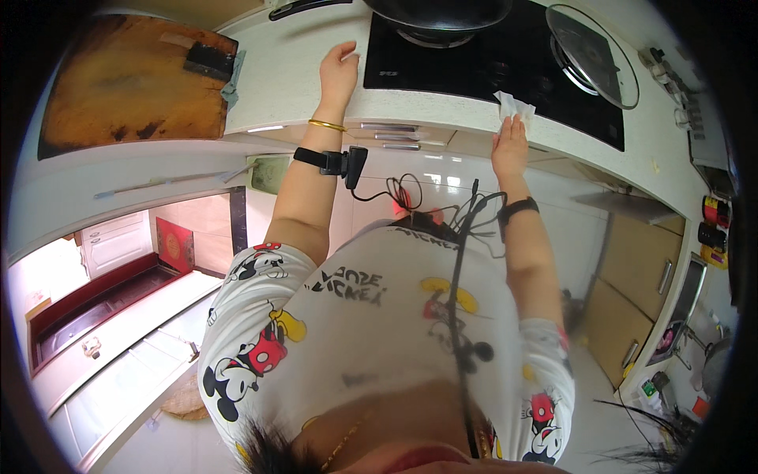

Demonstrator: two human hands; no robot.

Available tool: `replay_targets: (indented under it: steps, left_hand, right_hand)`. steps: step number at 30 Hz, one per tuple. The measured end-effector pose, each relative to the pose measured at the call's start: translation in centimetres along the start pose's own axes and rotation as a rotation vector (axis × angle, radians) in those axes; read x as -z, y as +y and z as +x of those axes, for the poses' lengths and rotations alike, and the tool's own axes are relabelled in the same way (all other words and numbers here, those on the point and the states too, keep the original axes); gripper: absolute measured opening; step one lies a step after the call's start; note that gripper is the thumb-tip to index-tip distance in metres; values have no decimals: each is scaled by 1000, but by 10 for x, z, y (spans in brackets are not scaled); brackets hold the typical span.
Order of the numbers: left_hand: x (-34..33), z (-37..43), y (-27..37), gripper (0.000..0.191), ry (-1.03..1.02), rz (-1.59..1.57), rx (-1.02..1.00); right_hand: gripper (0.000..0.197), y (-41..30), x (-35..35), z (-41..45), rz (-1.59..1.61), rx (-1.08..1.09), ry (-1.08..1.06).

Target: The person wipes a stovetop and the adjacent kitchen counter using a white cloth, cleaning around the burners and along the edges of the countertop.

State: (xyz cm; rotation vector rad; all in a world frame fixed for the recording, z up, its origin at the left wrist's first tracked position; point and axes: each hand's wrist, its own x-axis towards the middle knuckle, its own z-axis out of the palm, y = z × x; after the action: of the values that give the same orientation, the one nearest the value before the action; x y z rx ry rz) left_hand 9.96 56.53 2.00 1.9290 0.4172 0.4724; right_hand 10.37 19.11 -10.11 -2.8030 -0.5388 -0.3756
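My right hand lies with its fingers straight over a white tissue or thin cloth at the front edge of the gas cooktop. Part of the cloth spreads onto the black glass, and the rest is under my fingertips. Over the pale countertop, just left of the cooktop, my left hand is loosely curled with a gap between thumb and forefinger. Nothing shows in it. A dark wok sits on the left burner. A glass lid leans over the right burner.
A stained wooden board takes up the left side, with a dark block and a grey-blue cloth at its right edge. Black cables hang before my chest. Bottles and a sink are at the right.
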Motion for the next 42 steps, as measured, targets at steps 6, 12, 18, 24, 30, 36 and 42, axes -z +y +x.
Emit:
replay_targets:
  steps: [6,12,18,24,30,36,42]
  left_hand:
    - [15,8,64,27,7,-1042,234]
    - [21,11,62,19,11,-1583,638]
    - [20,17,48,13,173,-1549,581]
    - [10,19,34,20,266,-1427,549]
    - [0,13,47,13,374,-639,4]
    - [5,6,74,13,215,120,-524]
    - [10,9,81,18,132,487,-803]
  right_hand:
    - [57,-1,0,1,-84,-46,-96]
    - [61,-1,-1,2,-95,-89,-171]
    - [66,-2,3,4,-95,-81,-186]
    - [68,-9,3,3,-108,-98,-170]
    - [69,-10,3,3,-79,-126,-158]
    - [70,-13,7,4,-76,-150,-213]
    - [74,-10,5,3,-93,-137,-216]
